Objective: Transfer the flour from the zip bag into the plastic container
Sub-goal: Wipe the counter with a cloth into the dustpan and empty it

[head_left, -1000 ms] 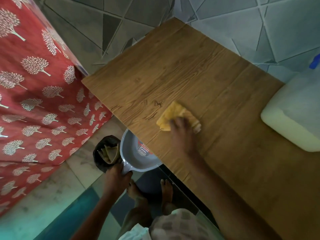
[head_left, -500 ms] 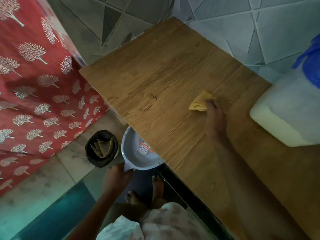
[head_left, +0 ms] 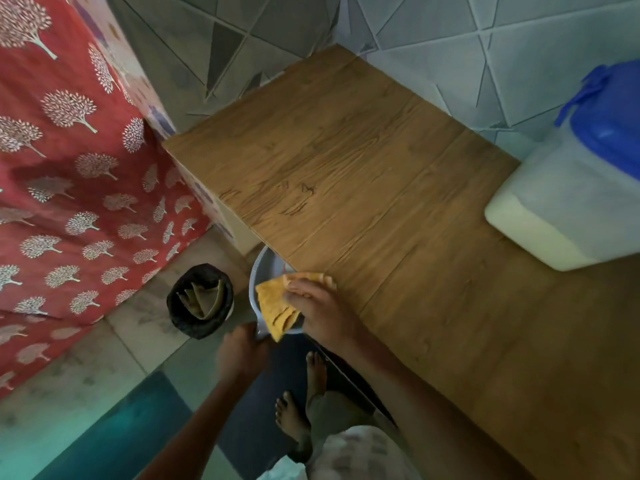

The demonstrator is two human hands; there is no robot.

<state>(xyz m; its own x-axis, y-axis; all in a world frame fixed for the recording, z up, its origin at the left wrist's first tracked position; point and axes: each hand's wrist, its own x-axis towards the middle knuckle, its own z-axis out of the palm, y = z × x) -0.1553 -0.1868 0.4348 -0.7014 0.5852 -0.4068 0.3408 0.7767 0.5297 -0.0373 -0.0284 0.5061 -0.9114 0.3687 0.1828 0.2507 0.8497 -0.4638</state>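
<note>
Right hand (head_left: 320, 306) swept the yellow cloth (head_left: 277, 308) from mid-table to the wooden table's (head_left: 363, 174) edge, fingers pressing it; left hand (head_left: 242, 351) grips the grey dustpan (head_left: 258, 271) below to catch spill.

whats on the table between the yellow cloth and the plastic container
Nothing: in the head view only bare wooden table lies between the yellow cloth at the table's near edge and the plastic container.
</note>
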